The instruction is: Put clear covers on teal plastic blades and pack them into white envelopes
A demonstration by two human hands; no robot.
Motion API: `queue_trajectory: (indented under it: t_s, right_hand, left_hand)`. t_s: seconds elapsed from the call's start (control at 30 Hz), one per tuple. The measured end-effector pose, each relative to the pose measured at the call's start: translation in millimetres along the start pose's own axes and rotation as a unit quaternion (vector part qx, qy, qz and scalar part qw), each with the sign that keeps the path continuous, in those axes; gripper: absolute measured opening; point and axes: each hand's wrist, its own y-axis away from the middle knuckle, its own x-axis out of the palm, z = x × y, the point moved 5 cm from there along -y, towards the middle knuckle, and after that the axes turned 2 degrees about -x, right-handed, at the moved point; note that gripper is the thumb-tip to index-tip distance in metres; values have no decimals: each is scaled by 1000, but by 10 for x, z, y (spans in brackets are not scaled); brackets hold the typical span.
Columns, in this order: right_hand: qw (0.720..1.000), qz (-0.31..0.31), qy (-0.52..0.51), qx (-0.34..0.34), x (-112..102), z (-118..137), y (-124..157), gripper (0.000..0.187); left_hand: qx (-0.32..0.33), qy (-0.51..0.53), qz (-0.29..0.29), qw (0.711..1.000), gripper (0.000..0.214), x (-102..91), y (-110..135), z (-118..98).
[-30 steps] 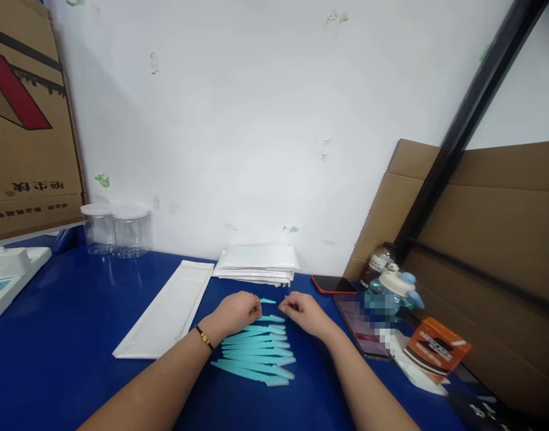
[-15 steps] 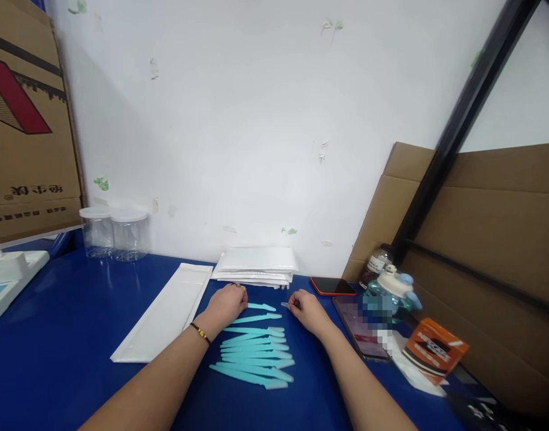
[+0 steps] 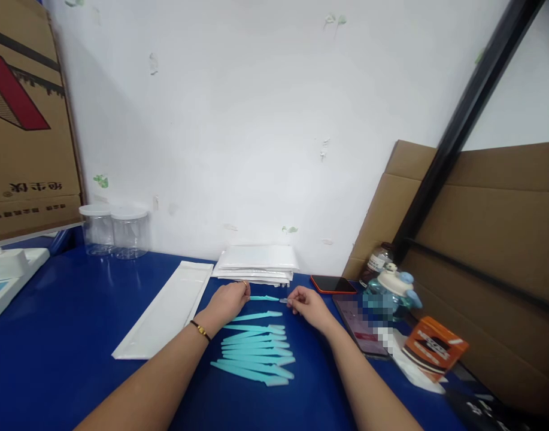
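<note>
My left hand (image 3: pixel 231 300) is closed on the handle end of a turquoise eyebrow razor (image 3: pixel 264 297), whose blade end points right. Facing it, my right hand (image 3: pixel 308 306) pinches a small clear blade cap (image 3: pixel 284 300). The cap is close to the razor's tip; whether they touch I cannot tell. Below my hands, several more turquoise eyebrow razors (image 3: pixel 256 353) lie in a loose column on the blue table, their blade ends to the right. A white padded envelope (image 3: pixel 166 314) lies beside my left forearm.
A stack of white envelopes (image 3: pixel 256 258) lies against the wall. Two clear jars (image 3: pixel 129 236) with white lids stand back left, near a white device (image 3: pixel 14 275). On the right are phones (image 3: pixel 332 284), a brown bottle (image 3: pixel 375 264), a teal bottle (image 3: pixel 386 293) and an orange box (image 3: pixel 436 348).
My left hand has brought the razor slightly up, away from the others. The razor's tip and the clear cap are now closer together and nearly in line.
</note>
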Motion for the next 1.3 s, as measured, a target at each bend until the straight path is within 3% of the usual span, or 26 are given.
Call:
queue_trajectory:
  t_s: [0.23, 0.47, 0.77, 1.13, 1.3]
  right_hand:
    - [996, 6, -78, 39, 35, 59, 32, 24]
    - [973, 8, -202, 116, 16, 13, 79, 36]
    - [970, -54, -225, 74, -20, 11, 34, 39]
    - [968, -10, -243, 59, 163, 171, 74, 38]
    - [983, 18, -177, 39, 178, 186, 82, 35]
  left_hand:
    - [26, -4, -9, 1000, 10, -33, 12, -54]
    - [8, 21, -5, 1000, 10, -2, 7, 4]
    - [6, 74, 1, 997, 9, -31, 24, -28]
    - [31, 134, 16, 990, 13, -6, 23, -98]
    - [41, 112, 24, 993, 15, -27, 45, -157]
